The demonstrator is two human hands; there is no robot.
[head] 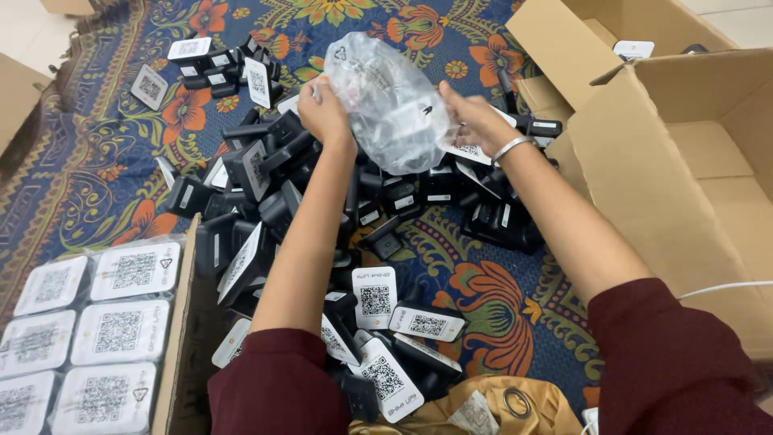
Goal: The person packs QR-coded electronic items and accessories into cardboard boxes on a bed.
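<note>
Both of my hands hold up a clear plastic bag [386, 101] with a dark item inside it. My left hand [322, 109] grips the bag's left edge, and my right hand [475, 121], with a metal bangle at the wrist, grips its right edge. The bag hangs above a pile of several small black devices [274, 173] with white coded labels, spread over a flowered cloth [105, 161].
A cardboard box [173, 338] at the lower left holds rows of bagged devices with white labels. A large open cardboard box [668, 161] stands at the right, with another box [564, 40] behind it. A tan fabric [451, 407] lies at the bottom.
</note>
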